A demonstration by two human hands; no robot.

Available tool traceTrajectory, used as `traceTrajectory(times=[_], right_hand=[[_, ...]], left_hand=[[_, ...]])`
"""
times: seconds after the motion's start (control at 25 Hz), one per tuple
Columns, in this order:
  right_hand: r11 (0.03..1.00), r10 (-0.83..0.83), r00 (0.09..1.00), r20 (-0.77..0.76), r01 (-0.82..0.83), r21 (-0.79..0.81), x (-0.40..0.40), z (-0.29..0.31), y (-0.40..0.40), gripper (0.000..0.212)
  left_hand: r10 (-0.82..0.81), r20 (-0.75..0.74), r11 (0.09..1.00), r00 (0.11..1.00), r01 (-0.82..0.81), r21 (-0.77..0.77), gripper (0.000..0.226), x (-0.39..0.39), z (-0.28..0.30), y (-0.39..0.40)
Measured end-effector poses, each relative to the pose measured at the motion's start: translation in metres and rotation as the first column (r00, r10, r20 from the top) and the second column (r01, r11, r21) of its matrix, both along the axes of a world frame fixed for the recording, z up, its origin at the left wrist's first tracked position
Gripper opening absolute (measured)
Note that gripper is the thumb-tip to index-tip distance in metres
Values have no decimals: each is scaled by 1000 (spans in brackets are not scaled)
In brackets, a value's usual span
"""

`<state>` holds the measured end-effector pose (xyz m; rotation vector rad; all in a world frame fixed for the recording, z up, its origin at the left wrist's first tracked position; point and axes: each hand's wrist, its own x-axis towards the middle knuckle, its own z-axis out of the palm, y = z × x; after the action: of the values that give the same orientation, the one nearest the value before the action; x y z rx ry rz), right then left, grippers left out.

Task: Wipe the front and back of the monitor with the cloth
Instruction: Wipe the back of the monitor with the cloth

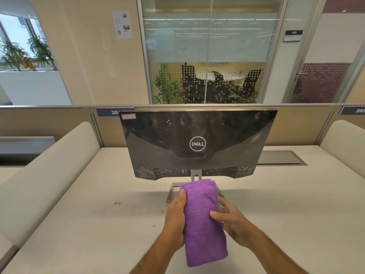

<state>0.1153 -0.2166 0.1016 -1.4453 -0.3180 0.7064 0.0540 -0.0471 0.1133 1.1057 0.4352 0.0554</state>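
Note:
A black Dell monitor (197, 135) stands on the white desk (276, 204) with its back towards me; the back is dusty and speckled, and its grey stand (196, 176) and square foot sit below it. In front of the stand I hold a folded purple cloth (201, 220) upright between both hands. My left hand (176, 216) grips the cloth's left edge, thumb on top. My right hand (232, 224) holds the right edge with its fingers curled over the front. The screen side is hidden from me.
Crumbs (118, 203) lie on the desk to the left of the stand. A cable hatch (280, 158) is set into the desk at the right. Cream padded dividers (49, 175) flank the desk. A low partition (59, 123) and glass wall stand behind.

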Motion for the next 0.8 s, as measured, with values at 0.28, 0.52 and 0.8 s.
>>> traceTrajectory(times=[0.28,0.52,0.8], right_hand=[[947,-303,951,-58,293,-134,-1,-4,2,42],[944,-326,944,-43,324,-57,3,-4,-2,27],[955,-240,952,188,266,-129,4,-1,-5,53]], left_hand=[[-102,-156,978,982,128,167,93,-10,0,15],[-168,27,946,985,153,287,83,-9,-4,24],[-197,66,878,978,145,456,39,-7,-3,24]])
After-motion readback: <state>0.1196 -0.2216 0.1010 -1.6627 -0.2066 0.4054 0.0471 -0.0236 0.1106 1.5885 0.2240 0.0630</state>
